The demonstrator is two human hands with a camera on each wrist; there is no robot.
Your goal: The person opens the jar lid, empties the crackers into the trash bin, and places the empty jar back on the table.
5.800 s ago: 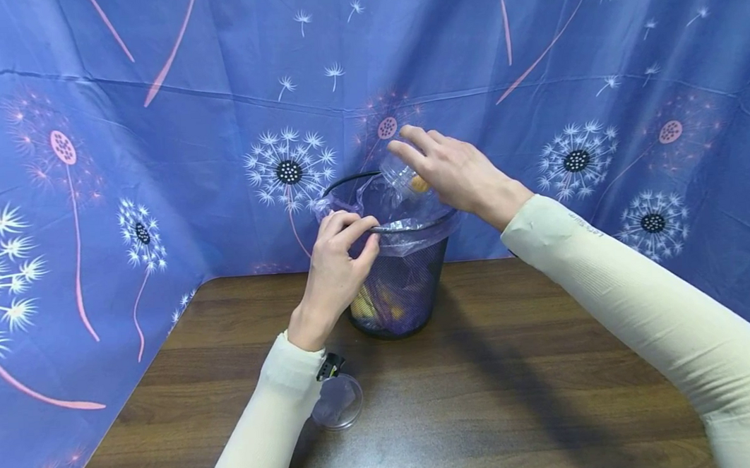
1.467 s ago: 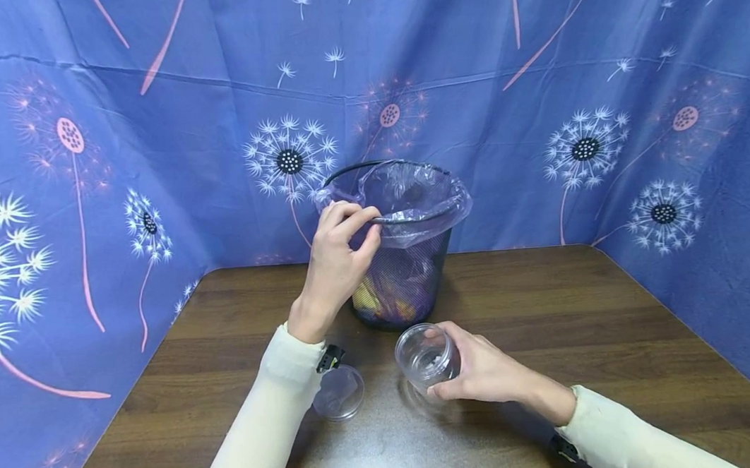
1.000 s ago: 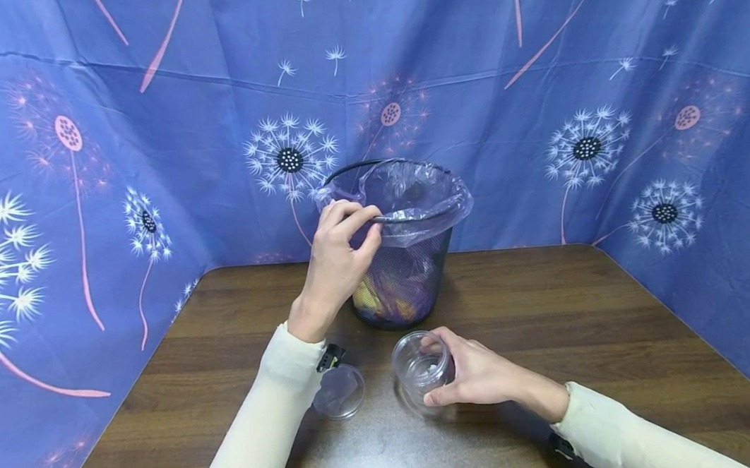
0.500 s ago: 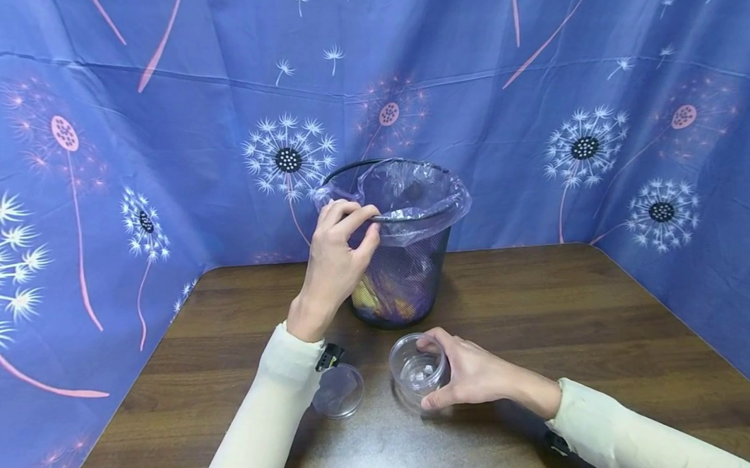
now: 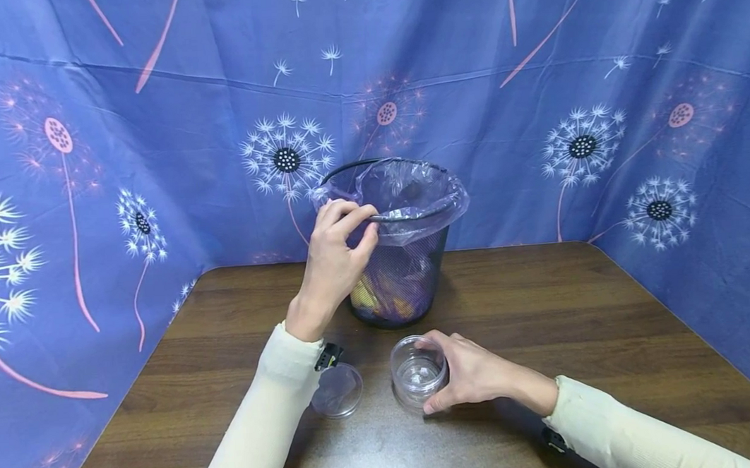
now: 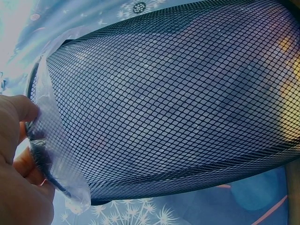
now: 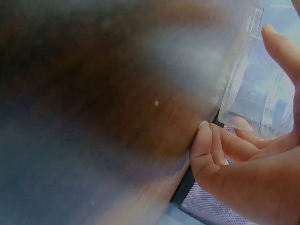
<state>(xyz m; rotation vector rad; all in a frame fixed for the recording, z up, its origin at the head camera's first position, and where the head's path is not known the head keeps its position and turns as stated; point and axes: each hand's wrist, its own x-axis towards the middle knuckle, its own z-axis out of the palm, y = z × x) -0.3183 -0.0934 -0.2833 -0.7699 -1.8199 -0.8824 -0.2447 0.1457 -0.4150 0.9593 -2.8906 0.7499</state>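
Observation:
In the head view, a black mesh wastebasket (image 5: 409, 274) stands on the table, lined with a thin purple plastic bag (image 5: 413, 228) folded over its rim. My left hand (image 5: 334, 257) pinches the near left rim; in the left wrist view, thumb and fingers (image 6: 28, 164) lie on either side of rim and bag. Something yellow and orange (image 5: 368, 298) shows through the mesh. In front of the basket, a clear plastic jar (image 5: 415, 384) stands upright without a lid. My right hand (image 5: 468, 370) grips it from the right side, thumb near its base.
A clear round lid (image 5: 337, 391) lies flat on the wooden table (image 5: 531, 296), left of the jar and beside my left wrist. A blue curtain (image 5: 455, 60) with dandelion prints hangs behind and along both sides.
Earlier my right hand held the jar tipped over the basket, something orange in it. Now the jar is upright on the table, shifted slightly left in the last second. My left hand keeps its place.

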